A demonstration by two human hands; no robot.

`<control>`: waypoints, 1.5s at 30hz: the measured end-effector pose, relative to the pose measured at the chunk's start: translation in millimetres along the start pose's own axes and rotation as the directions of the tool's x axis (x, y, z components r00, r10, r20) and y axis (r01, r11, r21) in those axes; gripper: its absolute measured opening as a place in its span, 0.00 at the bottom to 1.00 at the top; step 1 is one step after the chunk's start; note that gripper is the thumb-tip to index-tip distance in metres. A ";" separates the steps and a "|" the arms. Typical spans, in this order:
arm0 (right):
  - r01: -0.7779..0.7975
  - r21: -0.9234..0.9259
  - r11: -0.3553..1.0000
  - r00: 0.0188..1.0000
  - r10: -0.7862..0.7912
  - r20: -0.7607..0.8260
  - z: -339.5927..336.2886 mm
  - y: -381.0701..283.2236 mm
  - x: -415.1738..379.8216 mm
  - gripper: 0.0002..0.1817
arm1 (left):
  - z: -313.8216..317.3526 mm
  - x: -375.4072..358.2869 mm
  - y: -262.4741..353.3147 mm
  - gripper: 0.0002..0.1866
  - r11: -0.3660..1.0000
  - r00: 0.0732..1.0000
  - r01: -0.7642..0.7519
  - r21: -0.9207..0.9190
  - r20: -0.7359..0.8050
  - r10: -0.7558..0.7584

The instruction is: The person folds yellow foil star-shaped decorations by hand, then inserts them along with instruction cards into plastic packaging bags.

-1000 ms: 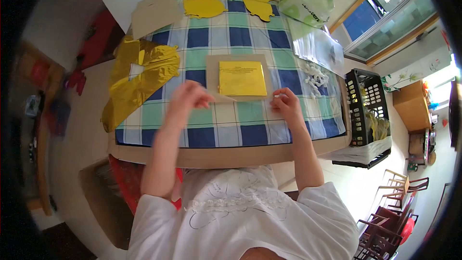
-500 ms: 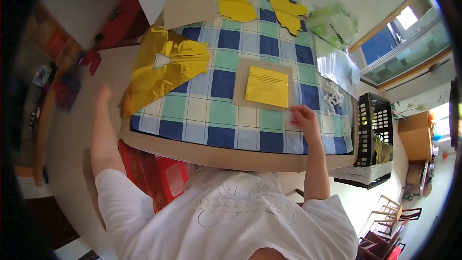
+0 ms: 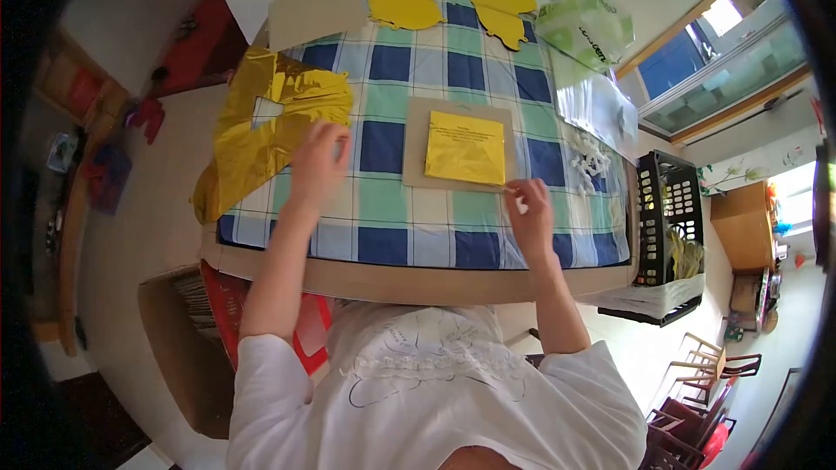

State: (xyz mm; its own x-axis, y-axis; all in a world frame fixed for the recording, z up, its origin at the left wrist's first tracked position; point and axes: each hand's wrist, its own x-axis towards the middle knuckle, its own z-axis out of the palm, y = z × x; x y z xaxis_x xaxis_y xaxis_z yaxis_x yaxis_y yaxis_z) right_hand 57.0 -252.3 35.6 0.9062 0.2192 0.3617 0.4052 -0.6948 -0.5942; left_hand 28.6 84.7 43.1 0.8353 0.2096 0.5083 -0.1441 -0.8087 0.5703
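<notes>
A flat, folded yellow foil packet point(image 3: 466, 147) with small print lies on a grey-brown cardboard sheet point(image 3: 415, 144) on the bed. My right hand point(image 3: 530, 211) is at their lower right corner, its thumb and forefinger pinched at the packet's corner. My left hand point(image 3: 319, 161), smeared a little by motion, hovers left of the card with fingers apart and nothing visible in them. Just beyond it lies a spread gold foil sheet point(image 3: 239, 152), crumpled at its right end.
Yellow foil shapes point(image 3: 405, 4) and another cardboard sheet point(image 3: 318, 13) lie at the back of the checked bed point(image 3: 383, 248). A green-white bag point(image 3: 588, 26), clear plastic point(image 3: 596, 109) and a black crate point(image 3: 649, 209) are at right. An open carton point(image 3: 170, 348) stands lower left.
My left hand has swung right, from beyond the bed's left edge to above the bed. My right hand stays at the packet's corner. The view has shifted slightly, showing the open carton.
</notes>
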 end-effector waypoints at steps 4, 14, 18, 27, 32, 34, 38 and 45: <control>0.224 -0.011 0.975 0.973 -0.223 0.061 12.2 -25.2 -2.4 0.06 | 33.8 -9.1 39.0 0.05 0.984 0.985 -0.147 -0.103 0.079 0.155; 0.357 -0.099 0.929 0.917 -0.328 0.227 31.5 -19.0 -20.2 0.18 | 97.8 18.2 -6.8 0.12 0.958 0.941 -0.286 0.017 0.197 0.277; 0.332 -0.182 0.926 0.921 -0.275 0.276 38.6 -20.2 -18.7 0.22 | 91.1 31.7 5.3 0.13 0.997 0.910 -0.076 -0.023 0.408 0.079; 0.369 -0.199 0.908 0.900 -0.296 0.321 34.9 -19.6 -15.9 0.24 | 121.7 57.8 -16.5 0.17 0.950 0.913 -0.291 0.108 0.328 0.243; 0.333 -0.149 0.931 0.901 -0.269 0.340 35.0 -17.8 -12.9 0.24 | 133.2 63.0 -25.1 0.18 0.950 0.920 -0.304 0.065 0.279 0.275; 0.292 -0.098 0.952 0.906 -0.242 0.349 31.5 -21.7 -6.5 0.24 | 134.0 67.8 -26.3 0.17 0.952 0.920 -0.300 0.060 0.283 0.272; 0.339 -0.203 0.919 0.912 -0.268 0.311 38.4 -14.9 -13.2 0.24 | 131.3 71.6 -29.7 0.17 0.953 0.913 -0.283 0.108 0.336 0.233; 0.356 -0.207 0.911 0.893 -0.266 0.364 26.7 -19.7 -18.5 0.25 | 125.0 69.6 -20.8 0.16 0.959 0.914 -0.252 0.127 0.357 0.192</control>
State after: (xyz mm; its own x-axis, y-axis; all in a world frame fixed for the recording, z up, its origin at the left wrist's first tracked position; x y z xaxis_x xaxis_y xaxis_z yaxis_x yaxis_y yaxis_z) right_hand 35.5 -224.4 21.4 0.7451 0.6299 0.2190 0.6668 -0.6968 -0.2645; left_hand 156.1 47.4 -14.2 0.9252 -0.1602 0.3440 -0.2809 -0.8986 0.3370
